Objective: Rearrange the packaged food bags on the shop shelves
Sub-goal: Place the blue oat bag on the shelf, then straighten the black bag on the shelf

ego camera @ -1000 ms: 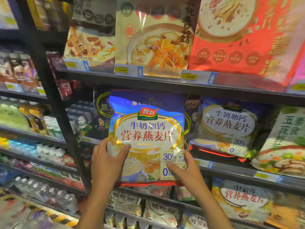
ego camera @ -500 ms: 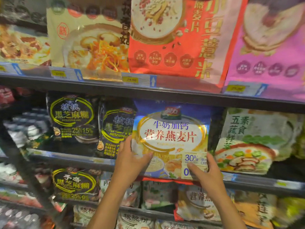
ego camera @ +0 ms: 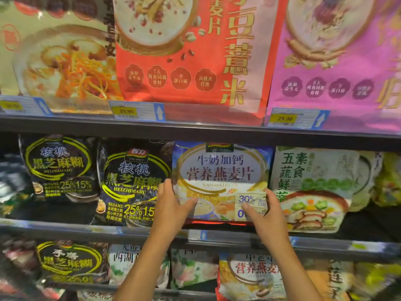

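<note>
A blue and yellow oatmeal bag (ego camera: pixel 221 172) stands upright on the middle shelf (ego camera: pixel 65 230), between a black sesame-paste bag (ego camera: pixel 132 183) and a pale green vegetable-cereal bag (ego camera: pixel 312 187). My left hand (ego camera: pixel 171 205) grips the oatmeal bag's lower left edge, thumb on its front. At the lower right corner, my right hand (ego camera: pixel 267 216) holds the bag too. The bag's top reaches under the shelf above.
A second black sesame bag (ego camera: pixel 58 168) stands at the far left. Large red (ego camera: pixel 195 51), pink (ego camera: pixel 336 61) and cream (ego camera: pixel 58 61) bags fill the upper shelf, with price tags (ego camera: pixel 136 110) along its rail. More bags sit on the shelf below (ego camera: pixel 249 276).
The oatmeal bag went rightward and back into the gap on the middle shelf, both hands still on it. The view shifted right and closer to the shelves.
</note>
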`<state>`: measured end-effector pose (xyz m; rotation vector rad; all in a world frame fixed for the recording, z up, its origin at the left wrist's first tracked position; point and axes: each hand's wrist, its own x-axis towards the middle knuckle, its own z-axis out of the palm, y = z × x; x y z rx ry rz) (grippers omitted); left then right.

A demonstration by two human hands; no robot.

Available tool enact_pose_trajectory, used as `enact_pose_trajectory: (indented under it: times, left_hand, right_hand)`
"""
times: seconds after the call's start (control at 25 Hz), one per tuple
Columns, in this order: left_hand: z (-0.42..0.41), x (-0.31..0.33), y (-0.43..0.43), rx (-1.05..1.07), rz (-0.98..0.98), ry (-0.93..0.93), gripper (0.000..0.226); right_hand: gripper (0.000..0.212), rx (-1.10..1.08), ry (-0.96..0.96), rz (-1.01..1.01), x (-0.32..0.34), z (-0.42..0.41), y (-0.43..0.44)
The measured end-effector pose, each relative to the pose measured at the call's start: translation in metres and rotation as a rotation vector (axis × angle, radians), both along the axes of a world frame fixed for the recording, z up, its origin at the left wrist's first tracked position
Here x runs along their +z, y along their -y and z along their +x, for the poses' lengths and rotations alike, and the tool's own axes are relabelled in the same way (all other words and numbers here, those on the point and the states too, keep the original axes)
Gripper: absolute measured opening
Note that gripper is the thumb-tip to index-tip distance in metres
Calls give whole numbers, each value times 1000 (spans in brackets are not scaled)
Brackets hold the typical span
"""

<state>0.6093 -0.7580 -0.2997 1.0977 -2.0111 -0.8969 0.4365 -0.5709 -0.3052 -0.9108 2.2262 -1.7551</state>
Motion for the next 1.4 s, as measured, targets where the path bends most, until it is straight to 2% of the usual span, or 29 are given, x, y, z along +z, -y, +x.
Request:
enact_pose_trajectory:
  times: [0.12,0.24,0.36,0.48,0.6,0.68,0.88,1.04,1.16,1.24,1.32,1.4]
  left_hand:
    - [3,-13,-7,-9,-65,21,83]
    - [11,-28,-22,-50,-85,31,91]
    - [13,-32,-24,-60,-63,13,95]
    - [17,-31,-22,-63,-18,18,99]
    - [29,-26,-24,-71,84,-139,94]
    - [42,-19,-24,-18,35,-187,86]
    - [100,-9,23,193,-118,-153,73]
    - [144,-5,81,281,-48,2,91]
    - [169,-7,130,212,138,214,115]
    - [180,-8,155,102,275,375,112]
    - [183,-9,171,16,304,461,101]
    - [185,-13,185,-52,307,458,118]
  right_hand:
    - [62,-130,-71,177,-12,-2,-3]
    - [57,-135,-105,358,-23,-1,-10]
    - [60,-134,-93,384,-25,1,-14]
    - [58,-133,-79,337,-22,8,-15]
    - [88,-196,-75,297,-23,16,-15]
    - [101,-260,-48,203,-18,27,-13]
    - [74,-395,-43,-143,-7,69,4]
    - [64,-512,-157,-292,-9,98,17]
    - [48,-427,-83,-338,-9,133,42]
    - [43,-272,-69,-222,-11,156,68]
    - [38,-57,-33,-54,-14,173,98]
    - [33,63,-41,100,-14,191,126]
